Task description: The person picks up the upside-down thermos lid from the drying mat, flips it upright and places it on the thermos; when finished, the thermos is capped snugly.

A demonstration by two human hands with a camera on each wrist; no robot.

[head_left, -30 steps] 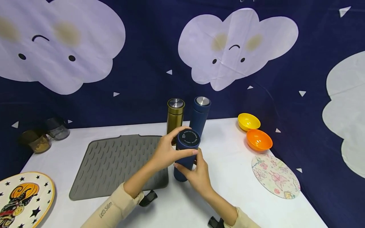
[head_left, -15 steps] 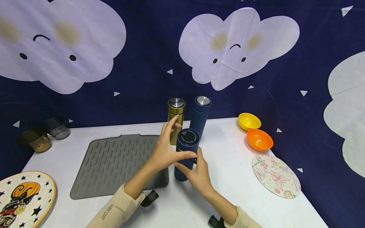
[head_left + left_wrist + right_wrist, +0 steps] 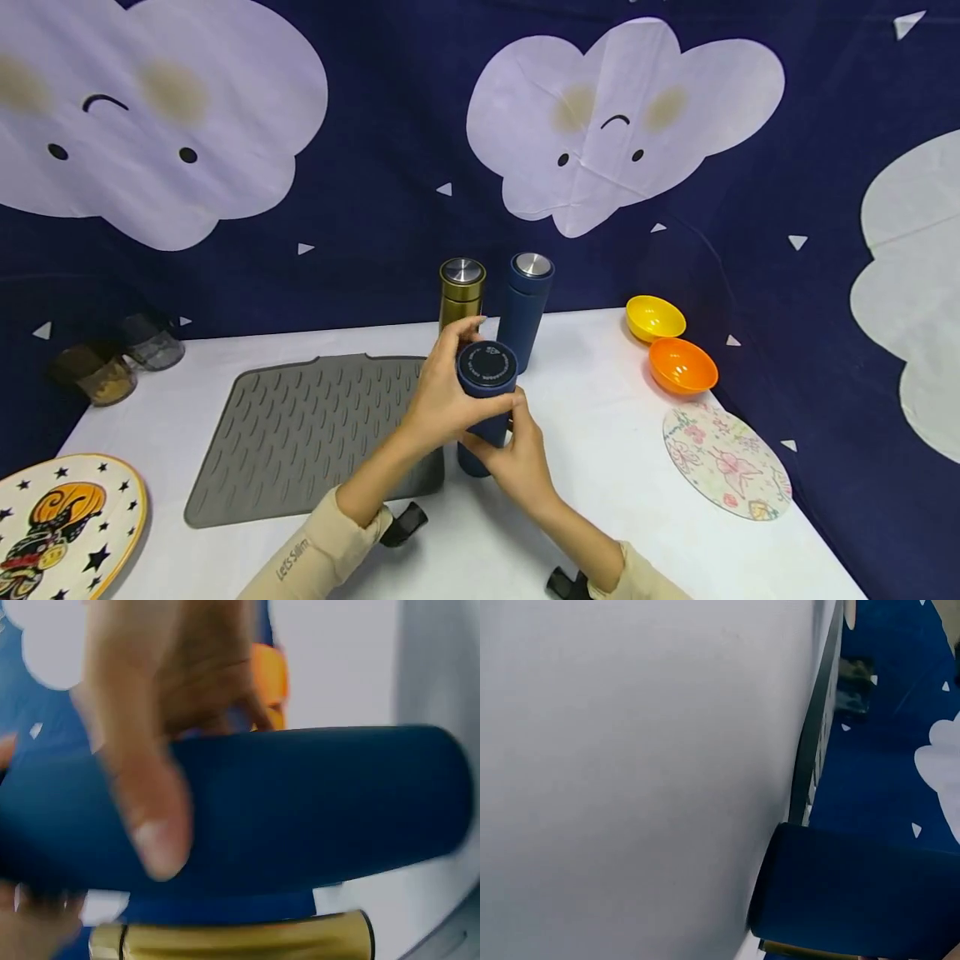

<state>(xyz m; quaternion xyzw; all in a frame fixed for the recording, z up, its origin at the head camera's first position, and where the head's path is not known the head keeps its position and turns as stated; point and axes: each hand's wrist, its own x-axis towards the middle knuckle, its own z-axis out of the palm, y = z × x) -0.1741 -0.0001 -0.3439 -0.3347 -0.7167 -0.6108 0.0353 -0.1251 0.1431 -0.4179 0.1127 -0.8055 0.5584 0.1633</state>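
Both hands are on a dark blue vacuum flask [image 3: 486, 364], held over the table in front of two others; its upper end shows a black disc with pale print. My left hand [image 3: 442, 400] grips the upper part, thumb across the near side and fingers behind. Lower down, my right hand [image 3: 523, 467] holds the body between thumb and fingers. In the left wrist view the flask [image 3: 322, 802] lies across the picture, the right thumb [image 3: 161, 825] over it. Behind stand a gold flask [image 3: 461, 304] and a second blue flask [image 3: 523, 312], both with silver lid tops.
A grey ribbed mat [image 3: 315, 433] lies left of the hands. A pumpkin-patterned plate [image 3: 112, 542] is at front left, dark cups [image 3: 153, 342] at back left. Yellow [image 3: 655, 319] and orange [image 3: 681, 367] bowls and an oval floral mat [image 3: 723, 467] are on the right.
Half a second ago the left fingers were spread away from the flask's top; now they are back round it. The flask's top has shifted slightly left, and its printed disc has turned.
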